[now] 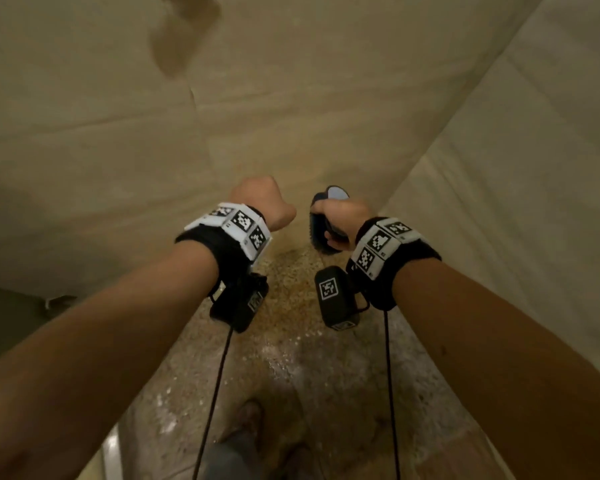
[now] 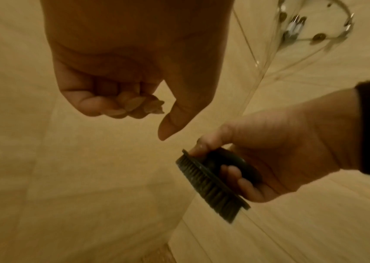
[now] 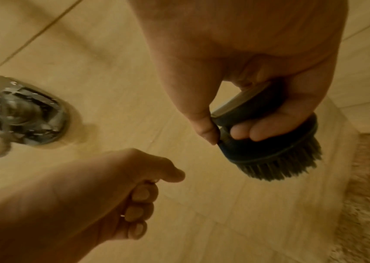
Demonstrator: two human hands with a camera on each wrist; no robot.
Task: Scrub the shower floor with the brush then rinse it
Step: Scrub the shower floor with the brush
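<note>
A dark round scrub brush (image 1: 316,226) with a loop handle is in my right hand (image 1: 342,216), fingers curled through the handle and the bristles (image 3: 280,169) pointing down and to the left. It hangs in the air in the shower corner, above the speckled, wet shower floor (image 1: 291,341). My left hand (image 1: 262,202) is just left of it, fingers curled into a loose fist (image 2: 121,101) with the thumb out and nothing visible in it. In the left wrist view the brush (image 2: 211,185) shows side on.
Beige tiled walls (image 1: 291,98) meet in a corner right ahead. A chrome shower valve (image 3: 22,113) sits on the wall to the left, and a chrome hose fitting (image 2: 303,26) shows higher up. My shoe (image 1: 248,419) stands on the floor below.
</note>
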